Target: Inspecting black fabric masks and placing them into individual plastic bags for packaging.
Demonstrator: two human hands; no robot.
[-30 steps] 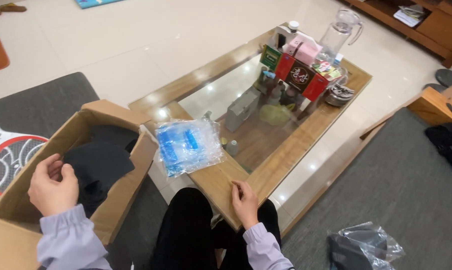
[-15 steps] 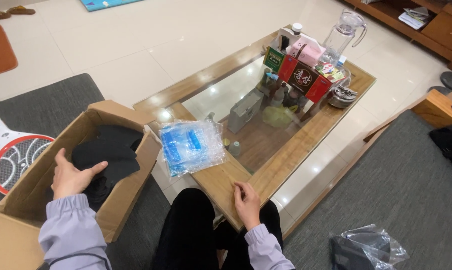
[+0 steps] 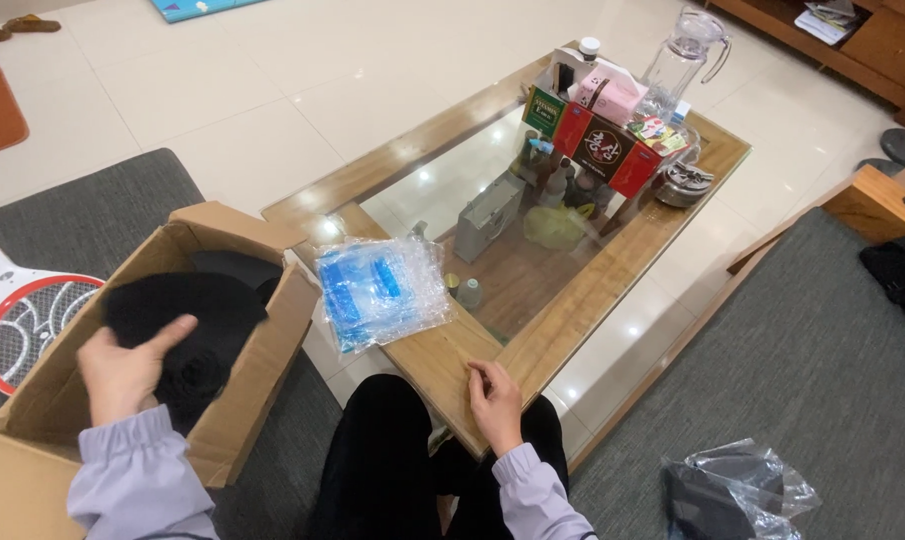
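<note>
Black cloth (image 3: 188,320) under left hand (image 3: 123,370)

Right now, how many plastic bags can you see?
2: one blue-filled bag on the table corner, one clear bag on the grey rug at lower right. More may be hidden.

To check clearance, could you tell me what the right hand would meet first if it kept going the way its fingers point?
Probably nothing soon: the right hand rests on the table edge, fingers pointing up-left along bare wood. The plastic packet lies farther that way.
</note>
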